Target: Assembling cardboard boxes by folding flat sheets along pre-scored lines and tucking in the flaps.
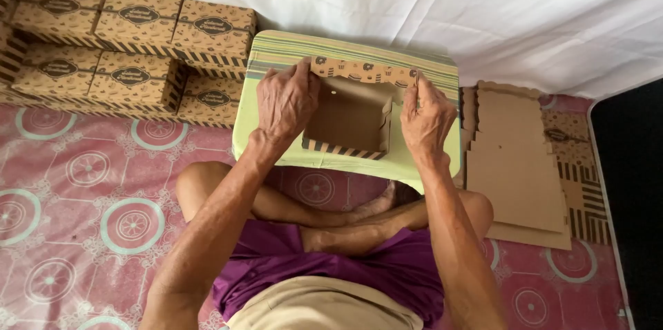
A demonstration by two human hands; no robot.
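Half-folded cardboard box point(349, 119), centred on the green bench point(276, 150): light, stiff, easily creased, best held at its flap edges. Left of the box, left hand point(286, 102) presses curled fingers on its far flap; right of it, right hand point(426, 119) pinches that flap's end. Flat cardboard blanks point(518, 178) lie further right.

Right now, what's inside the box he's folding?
The box looks empty: bare brown cardboard floor and walls show, with one small hole. The left hand covers its left side and the right hand its right edge, so those parts can't be checked.
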